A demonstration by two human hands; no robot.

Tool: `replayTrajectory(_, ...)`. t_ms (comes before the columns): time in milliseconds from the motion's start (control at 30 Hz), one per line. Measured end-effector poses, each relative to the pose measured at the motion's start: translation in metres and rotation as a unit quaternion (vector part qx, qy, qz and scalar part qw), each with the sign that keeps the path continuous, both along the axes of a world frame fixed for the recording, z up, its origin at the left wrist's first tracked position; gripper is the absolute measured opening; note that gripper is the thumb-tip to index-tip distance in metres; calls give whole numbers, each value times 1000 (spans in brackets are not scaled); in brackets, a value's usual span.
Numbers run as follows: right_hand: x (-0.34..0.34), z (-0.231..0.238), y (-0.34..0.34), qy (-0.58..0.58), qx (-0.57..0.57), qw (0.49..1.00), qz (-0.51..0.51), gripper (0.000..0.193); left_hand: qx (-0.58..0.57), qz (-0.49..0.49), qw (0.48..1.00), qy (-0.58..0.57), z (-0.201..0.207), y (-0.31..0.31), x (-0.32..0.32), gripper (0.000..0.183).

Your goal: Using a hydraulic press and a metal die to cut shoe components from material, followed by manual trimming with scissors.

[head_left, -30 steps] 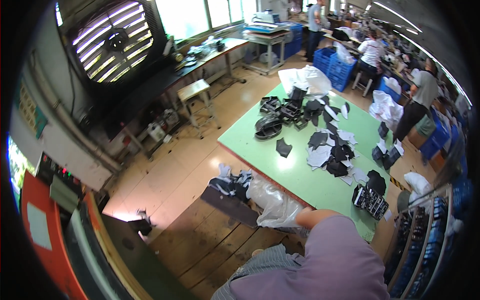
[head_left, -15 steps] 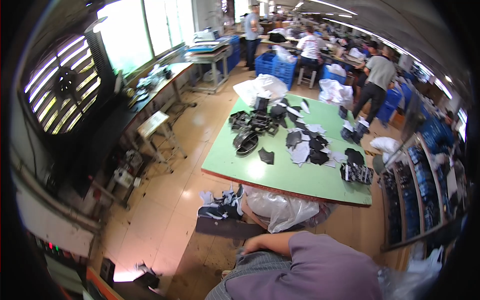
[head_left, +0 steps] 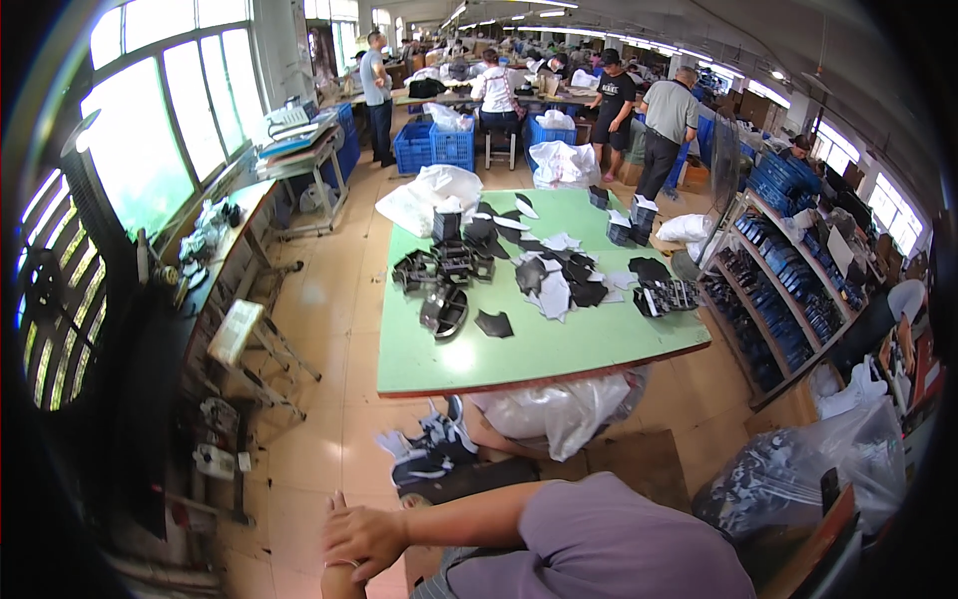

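Note:
My right arm, in a purple sleeve, reaches across to the lower left. My right hand [head_left: 367, 537] lies over my left wrist with its fingers curled round it. Of my left hand [head_left: 337, 501], only what look like fingertips show past the right hand; the rest is covered. A thin band circles the left wrist. In front stands a green-topped table [head_left: 539, 364], out of reach of both hands. Dark and pale cut pieces [head_left: 559, 280] lie on it, beside black moulded parts [head_left: 444, 309]. Dark and white shoe-like pieces [head_left: 434, 444] sit on the floor nearest my hands.
A stool [head_left: 238, 332] and a workbench stand at left under the windows. Clear plastic bags [head_left: 559, 409] bulge under the table, and another [head_left: 813, 464] sits at right beside a loaded rack [head_left: 783, 290]. Blue crates [head_left: 434, 148] and several people are farther back.
My view has swung right and levelled, bringing the rack and large bag further in. My right hand has moved from my lap out to the left, onto my left wrist.

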State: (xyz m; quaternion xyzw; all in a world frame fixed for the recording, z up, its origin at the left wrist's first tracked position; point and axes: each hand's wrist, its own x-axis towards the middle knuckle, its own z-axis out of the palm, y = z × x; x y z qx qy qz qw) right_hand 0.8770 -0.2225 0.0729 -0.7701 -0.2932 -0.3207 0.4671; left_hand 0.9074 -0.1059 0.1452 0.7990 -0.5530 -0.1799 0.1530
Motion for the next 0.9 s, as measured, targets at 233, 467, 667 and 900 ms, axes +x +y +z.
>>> replayTrajectory(233,165,-139,-43,446,489,729,-173,35,-204,-118,971,-48,65,-52,120,44)
replayTrajectory(467,285,-7,47,498,563,599,276,43,-383,-62,875,-289,19,25,270,35)
replayTrajectory(667,323,138,14,409,448,479,634,58,-304,36,942,-135,-111,92,389,34)
replayTrajectory(900,361,155,66,-2,291,636,715,43,-161,379,911,-5,-276,347,428,32)
